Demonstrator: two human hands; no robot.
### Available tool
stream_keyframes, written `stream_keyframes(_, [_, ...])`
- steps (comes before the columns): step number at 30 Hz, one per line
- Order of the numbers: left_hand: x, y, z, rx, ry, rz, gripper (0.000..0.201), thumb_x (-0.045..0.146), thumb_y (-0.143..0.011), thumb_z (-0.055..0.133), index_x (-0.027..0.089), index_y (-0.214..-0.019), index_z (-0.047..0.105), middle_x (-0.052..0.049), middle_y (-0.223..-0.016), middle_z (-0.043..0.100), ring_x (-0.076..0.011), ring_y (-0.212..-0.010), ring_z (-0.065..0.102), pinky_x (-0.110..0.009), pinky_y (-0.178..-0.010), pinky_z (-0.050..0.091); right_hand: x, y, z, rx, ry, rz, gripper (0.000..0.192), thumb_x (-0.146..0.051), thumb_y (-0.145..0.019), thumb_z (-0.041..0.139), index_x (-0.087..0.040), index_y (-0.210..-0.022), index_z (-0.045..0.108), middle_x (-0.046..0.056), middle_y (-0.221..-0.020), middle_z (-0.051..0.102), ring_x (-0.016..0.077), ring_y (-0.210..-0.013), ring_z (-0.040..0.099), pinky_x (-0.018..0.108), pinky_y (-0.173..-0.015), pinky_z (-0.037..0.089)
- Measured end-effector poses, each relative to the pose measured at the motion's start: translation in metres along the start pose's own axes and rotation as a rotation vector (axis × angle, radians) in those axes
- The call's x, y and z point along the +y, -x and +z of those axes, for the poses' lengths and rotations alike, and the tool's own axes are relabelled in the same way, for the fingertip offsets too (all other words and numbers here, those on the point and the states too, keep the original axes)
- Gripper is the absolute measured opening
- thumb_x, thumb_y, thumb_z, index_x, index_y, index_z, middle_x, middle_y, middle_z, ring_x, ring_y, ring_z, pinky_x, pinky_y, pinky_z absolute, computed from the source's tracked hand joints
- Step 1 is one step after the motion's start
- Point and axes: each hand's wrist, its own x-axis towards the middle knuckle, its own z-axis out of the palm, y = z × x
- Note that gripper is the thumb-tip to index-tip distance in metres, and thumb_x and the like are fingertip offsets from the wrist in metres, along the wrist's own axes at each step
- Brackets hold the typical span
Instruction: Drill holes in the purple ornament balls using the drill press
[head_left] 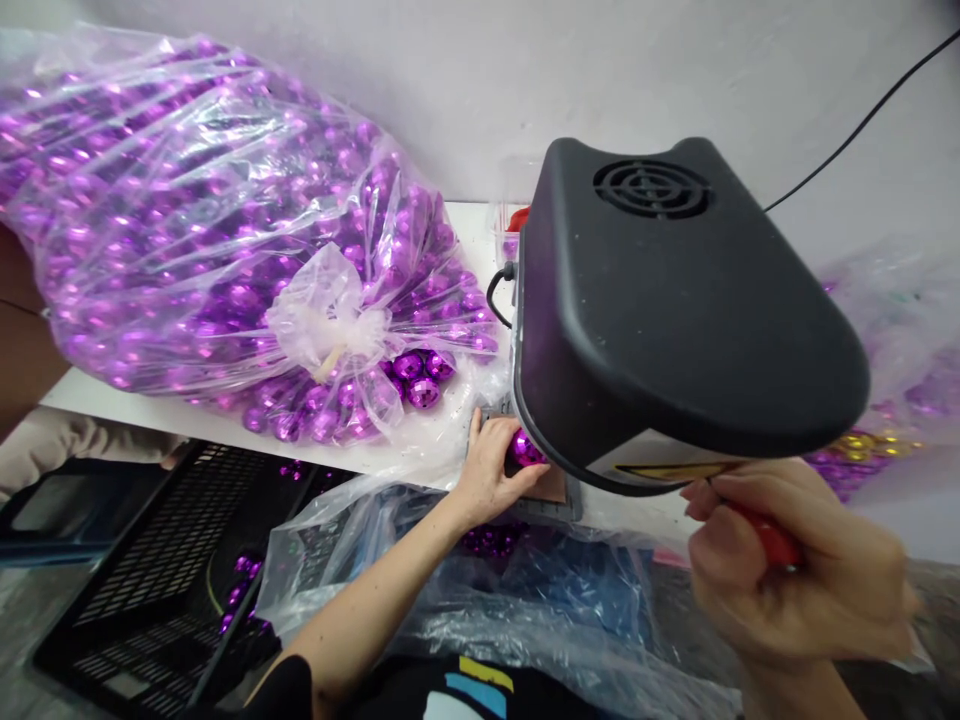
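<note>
My left hand holds a shiny purple ball on a small brown pad under the head of a black machine. The ball is partly hidden by the machine's housing. My right hand is closed around a red handle at the machine's right side, close to the camera. A large clear plastic bag, knotted at its mouth and full of purple balls, lies on the white table to the left of the machine.
A black slotted crate sits below the table edge at left, with a few purple balls in it. Crumpled clear plastic with more purple balls lies in front of me. Another bag rests at right. A black cable runs up the wall.
</note>
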Motion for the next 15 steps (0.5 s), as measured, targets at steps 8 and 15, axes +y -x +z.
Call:
stream_keyframes(8, [-0.003,0.0,0.003,0.005,-0.011,-0.001,0.051,0.05,-0.083,0.078,0.026,-0.125,0.063,-0.011,-0.122,0.071,-0.034,-0.124,0.061,-0.063,-0.113,0.046,0.006,0.014,0.001,-0.088,0.14,-0.103,0.012,-0.026,-0.094,0.056,-0.017,-0.089,0.063,0.001,-0.081,0.061,0.0051,-0.07,0.055,0.02,-0.055,0.041])
stream_keyframes(15, [-0.005,0.0,0.002,0.008,0.017,-0.029,0.046,0.049,-0.081,0.08,0.025,-0.119,0.066,-0.01,-0.115,0.073,-0.0337,-0.121,0.062,-0.061,-0.112,0.048,0.009,0.021,0.008,-0.067,0.165,-0.137,0.013,-0.023,-0.095,0.053,-0.017,-0.088,0.062,0.001,-0.08,0.06,0.0066,-0.076,0.056,0.021,-0.061,0.043])
